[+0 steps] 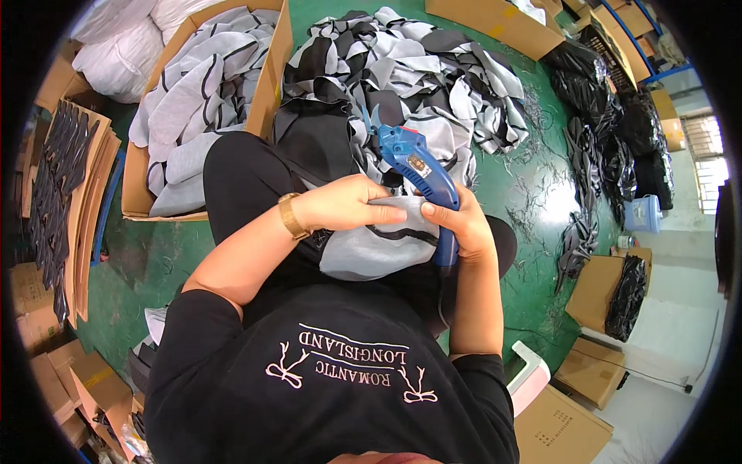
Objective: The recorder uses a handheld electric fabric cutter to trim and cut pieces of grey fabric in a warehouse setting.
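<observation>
My right hand (468, 226) is wrapped round the handle of blue electric scissors (434, 179). Their head points away from me, toward the fabric pile, and a dark cable hangs from the lower end. My left hand (348, 203), with a gold band at the wrist, pinches a light grey fabric piece (369, 251) with a black stripe. This piece drapes over my lap, and my right thumb lies at its upper edge beside the tool. Just beyond the scissors is a large heap of grey and black fabric pieces (433, 69) on the floor.
On the left stands an open cardboard box (278, 69) full of similar grey pieces (193, 100). Dark cut strips (533, 185) litter the green floor (502, 189). Black plastic bags (634, 131), a blue bin (643, 214) and cartons (591, 371) line the right side.
</observation>
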`<state>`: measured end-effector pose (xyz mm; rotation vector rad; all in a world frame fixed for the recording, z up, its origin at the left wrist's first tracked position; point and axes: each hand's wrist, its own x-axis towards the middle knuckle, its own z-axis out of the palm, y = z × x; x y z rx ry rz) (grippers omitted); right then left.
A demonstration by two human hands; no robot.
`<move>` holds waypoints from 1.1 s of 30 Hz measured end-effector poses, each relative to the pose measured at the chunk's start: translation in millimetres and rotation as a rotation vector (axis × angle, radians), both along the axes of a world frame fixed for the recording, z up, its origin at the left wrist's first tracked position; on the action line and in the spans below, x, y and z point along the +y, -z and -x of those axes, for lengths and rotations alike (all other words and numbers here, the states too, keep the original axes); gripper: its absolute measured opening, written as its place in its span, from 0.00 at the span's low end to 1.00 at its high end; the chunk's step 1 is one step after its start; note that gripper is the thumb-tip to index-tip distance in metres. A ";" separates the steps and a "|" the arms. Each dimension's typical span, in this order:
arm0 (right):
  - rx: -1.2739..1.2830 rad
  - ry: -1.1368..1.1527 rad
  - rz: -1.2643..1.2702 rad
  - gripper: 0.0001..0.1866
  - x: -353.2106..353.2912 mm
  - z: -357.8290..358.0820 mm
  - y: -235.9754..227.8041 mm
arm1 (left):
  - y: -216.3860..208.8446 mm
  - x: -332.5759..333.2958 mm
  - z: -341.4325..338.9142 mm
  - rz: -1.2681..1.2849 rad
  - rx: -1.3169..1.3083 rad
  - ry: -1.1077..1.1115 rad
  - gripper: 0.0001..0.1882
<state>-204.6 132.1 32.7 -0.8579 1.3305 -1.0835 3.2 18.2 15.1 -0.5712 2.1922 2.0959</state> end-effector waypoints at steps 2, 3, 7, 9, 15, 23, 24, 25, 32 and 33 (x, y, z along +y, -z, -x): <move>0.021 0.036 0.010 0.26 -1.7 -1.3 3.9 | 8.3 10.9 -1.3 -0.348 0.250 -0.170 0.23; 0.042 0.078 0.017 0.27 -2.0 -1.8 5.5 | 4.0 15.2 -0.4 -0.348 0.247 -0.167 0.23; 0.152 0.211 0.071 0.21 -4.8 3.7 16.5 | 2.4 18.5 1.0 -0.876 0.339 -0.508 0.21; 0.174 0.252 0.056 0.19 -0.2 6.3 11.8 | 11.0 18.6 3.6 -0.737 0.469 -0.685 0.20; 0.149 0.236 0.079 0.23 8.1 -23.4 -5.0 | 23.1 27.1 9.8 -0.811 0.449 -0.691 0.13; 0.257 0.194 0.033 0.20 5.6 -27.4 10.9 | 13.8 25.3 3.6 -0.993 0.486 -0.592 0.13; 0.299 0.193 0.026 0.19 5.8 -26.6 12.6 | 8.0 26.3 4.3 -0.927 0.507 -0.577 0.12; 0.341 0.192 0.020 0.18 6.3 -25.6 12.7 | 4.5 26.3 4.7 -0.861 0.529 -0.561 0.12; 0.253 0.274 0.044 0.20 34.7 -14.5 -9.7 | 9.1 17.6 4.7 -0.788 0.510 -0.825 0.15; 0.255 0.266 0.046 0.20 39.8 -15.0 -10.1 | 9.8 17.2 5.6 -0.763 0.523 -0.854 0.15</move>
